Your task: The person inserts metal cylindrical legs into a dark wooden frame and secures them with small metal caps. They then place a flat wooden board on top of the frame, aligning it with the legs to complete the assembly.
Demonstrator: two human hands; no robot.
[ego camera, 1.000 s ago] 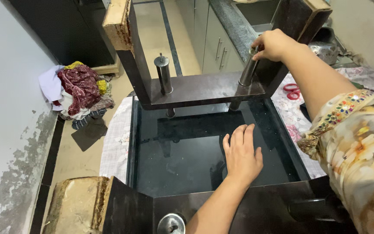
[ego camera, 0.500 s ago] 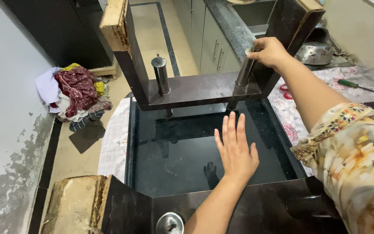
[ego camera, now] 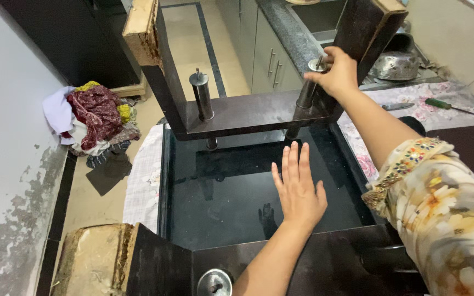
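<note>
A dark brown wooden frame (ego camera: pixel 248 112) lies over a black glass panel (ego camera: pixel 215 192). Two steel posts stand on its far rail. My right hand (ego camera: pixel 338 71), in a floral sleeve, is closed around the top of the right steel post (ego camera: pixel 305 96). The left steel post (ego camera: pixel 201 93) stands free. My left hand (ego camera: pixel 298 192) is flat with its fingers straight and together, palm down on or just over the glass, holding nothing; its reflection shows below it.
A steel disc (ego camera: pixel 214 282) sits on the near rail. A white checked cloth (ego camera: pixel 144 181) lies under the frame's left side. A clothes pile (ego camera: pixel 91 112) lies by the left wall. A knife (ego camera: pixel 399 106), screwdriver (ego camera: pixel 440 103) and steel pot (ego camera: pixel 396 63) are at the right.
My left hand's fingers have straightened and closed together, and the hand has shifted slightly left on the glass. My right hand has stayed on the right post.
</note>
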